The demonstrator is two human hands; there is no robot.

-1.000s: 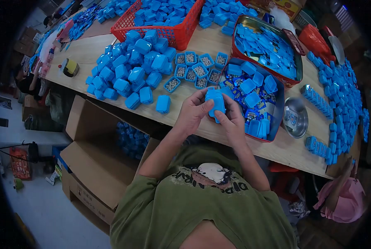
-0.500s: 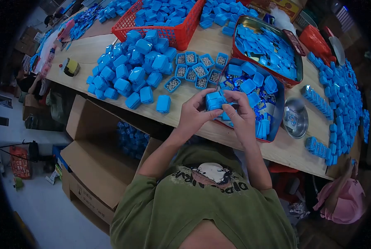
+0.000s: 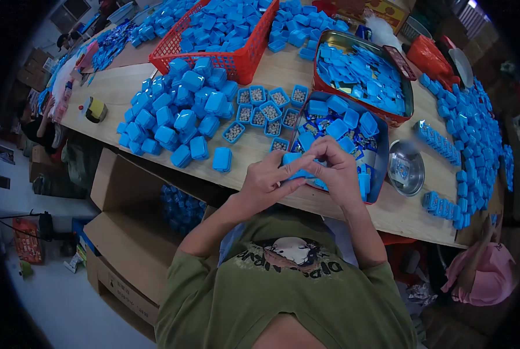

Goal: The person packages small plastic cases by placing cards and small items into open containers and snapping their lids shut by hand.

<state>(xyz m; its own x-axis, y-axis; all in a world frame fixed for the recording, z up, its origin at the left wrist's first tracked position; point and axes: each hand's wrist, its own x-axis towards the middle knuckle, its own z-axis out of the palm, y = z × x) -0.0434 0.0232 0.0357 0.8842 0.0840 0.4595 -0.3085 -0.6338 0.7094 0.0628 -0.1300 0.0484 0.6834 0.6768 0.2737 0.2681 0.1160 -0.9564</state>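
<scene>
Between my hands, a small blue plastic box [image 3: 295, 166] is held above the table's front edge, largely covered by fingers. My left hand [image 3: 264, 179] grips it from the left, with the index finger across the top. Closed round its right side is my right hand [image 3: 337, 174], thumb and fingertips pressed together. Just behind, a tin tray [image 3: 382, 174] holds blue boxes and shiny dark-blue packets. Left of the tray stand several open blue boxes filled with pale little balls [image 3: 270, 110]. A heap of closed blue boxes [image 3: 184, 120] lies farther left.
A red plastic basket [image 3: 245, 64] full of blue parts and a tin of flat blue pieces [image 3: 359, 75] stand behind. To the right are a metal bowl [image 3: 406, 168] and many blue boxes [image 3: 475, 151]. An open carton [image 3: 135, 244] sits below. Someone in pink [image 3: 484, 273] is at right.
The view has shifted slightly. My left index finger now lies across the blue box, and my right fingers have drawn together over it. Another filled open box shows above my left hand.
</scene>
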